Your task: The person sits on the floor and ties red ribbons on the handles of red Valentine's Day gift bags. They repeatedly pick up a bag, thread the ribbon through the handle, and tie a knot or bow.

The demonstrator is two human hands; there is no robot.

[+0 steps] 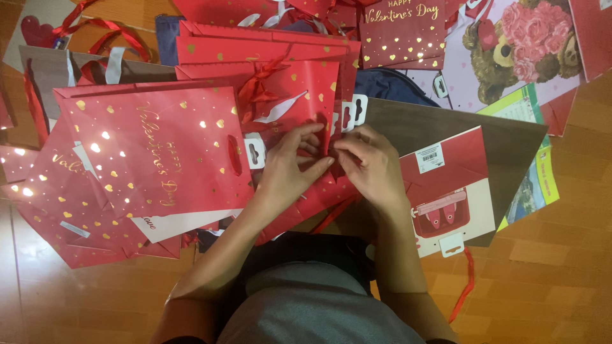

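Red gift bag [306, 95], lying amid others on the wooden floor [548, 280], is pinched at its edge by both hands, left [290, 167] and right [370, 162] (fingertips together); the pinched part is hidden.

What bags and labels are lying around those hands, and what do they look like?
Red paper gift bag with gold hearts: flat, left of the hands.
Dark red bag with gold hearts: top centre.
Lilac bag with a teddy bear picture: top right.
White barcode sticker: on a red and cream bag, right of the hands.
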